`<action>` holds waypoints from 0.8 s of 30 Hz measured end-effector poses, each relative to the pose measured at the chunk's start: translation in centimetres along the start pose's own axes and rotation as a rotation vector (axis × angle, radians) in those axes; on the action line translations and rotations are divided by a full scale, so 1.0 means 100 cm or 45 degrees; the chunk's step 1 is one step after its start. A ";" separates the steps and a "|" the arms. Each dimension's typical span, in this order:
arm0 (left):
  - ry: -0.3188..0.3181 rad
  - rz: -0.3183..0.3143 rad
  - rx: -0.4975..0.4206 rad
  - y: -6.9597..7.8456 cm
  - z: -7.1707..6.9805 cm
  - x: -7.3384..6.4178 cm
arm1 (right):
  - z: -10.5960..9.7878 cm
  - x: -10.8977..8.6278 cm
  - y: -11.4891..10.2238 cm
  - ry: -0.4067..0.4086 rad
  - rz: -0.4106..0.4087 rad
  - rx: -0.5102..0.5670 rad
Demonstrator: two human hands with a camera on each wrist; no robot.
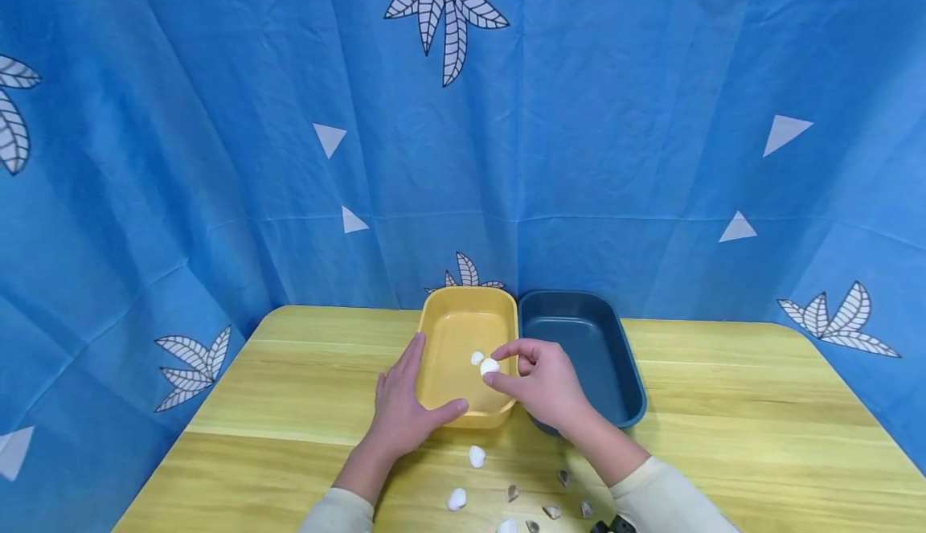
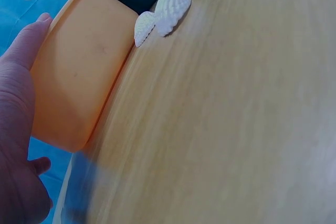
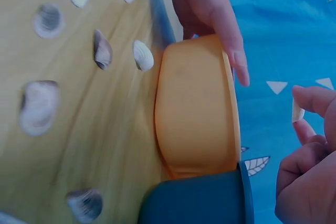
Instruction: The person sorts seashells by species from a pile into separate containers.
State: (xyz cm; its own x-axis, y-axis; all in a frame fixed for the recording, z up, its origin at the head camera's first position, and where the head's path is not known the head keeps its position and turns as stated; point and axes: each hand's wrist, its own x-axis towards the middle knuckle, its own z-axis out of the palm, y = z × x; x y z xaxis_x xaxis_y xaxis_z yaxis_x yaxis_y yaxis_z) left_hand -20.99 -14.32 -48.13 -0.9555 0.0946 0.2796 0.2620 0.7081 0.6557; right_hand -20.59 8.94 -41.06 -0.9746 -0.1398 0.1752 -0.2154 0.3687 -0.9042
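Observation:
A yellow tray (image 1: 466, 419) stands on the table, with one white seashell (image 1: 477, 358) lying inside it. My left hand (image 1: 400, 412) rests at its near left corner, fingers straight along the left side and thumb over the front rim. Above the tray, my right hand (image 1: 546, 380) pinches another white seashell (image 1: 489, 367) between thumb and index finger. The right wrist view catches that pinched shell (image 3: 297, 109) edge-on, clear of the tray. Close against the yellow tray's right side is a dark blue tray (image 1: 631, 372), partly covered by my right hand and forearm.
White shells (image 1: 477, 457) and small grey-brown shells (image 1: 552, 511) lie scattered on the wooden table (image 1: 760, 412) in front of the trays. A blue patterned cloth (image 1: 615, 155) hangs behind the table. A small black object (image 1: 620, 525) shows at the bottom edge by the right sleeve.

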 end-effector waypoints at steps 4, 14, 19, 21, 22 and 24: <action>-0.015 -0.003 -0.002 0.000 0.000 0.000 | 0.007 0.011 0.002 0.027 -0.011 0.008; -0.016 0.001 0.006 -0.001 0.000 0.000 | 0.023 0.037 0.002 0.066 -0.010 -0.094; -0.021 0.003 0.010 -0.001 0.000 0.000 | 0.029 0.045 0.001 0.072 0.018 -0.122; -0.016 0.009 0.003 -0.001 -0.001 0.000 | 0.031 0.049 0.001 0.078 0.041 -0.127; -0.011 0.018 0.001 -0.001 -0.001 0.000 | 0.032 0.050 0.002 0.081 0.053 -0.127; 0.000 0.029 -0.008 0.000 -0.001 0.000 | 0.034 0.053 0.003 0.088 0.076 -0.126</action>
State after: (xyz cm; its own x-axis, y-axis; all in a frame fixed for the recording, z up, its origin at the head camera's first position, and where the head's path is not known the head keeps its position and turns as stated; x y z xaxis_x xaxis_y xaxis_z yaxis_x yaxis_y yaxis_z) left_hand -21.03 -14.39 -48.11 -0.9493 0.1109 0.2942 0.2845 0.7011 0.6538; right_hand -25.56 5.18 -41.74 -0.9870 -0.0523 0.1520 -0.1588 0.4641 -0.8714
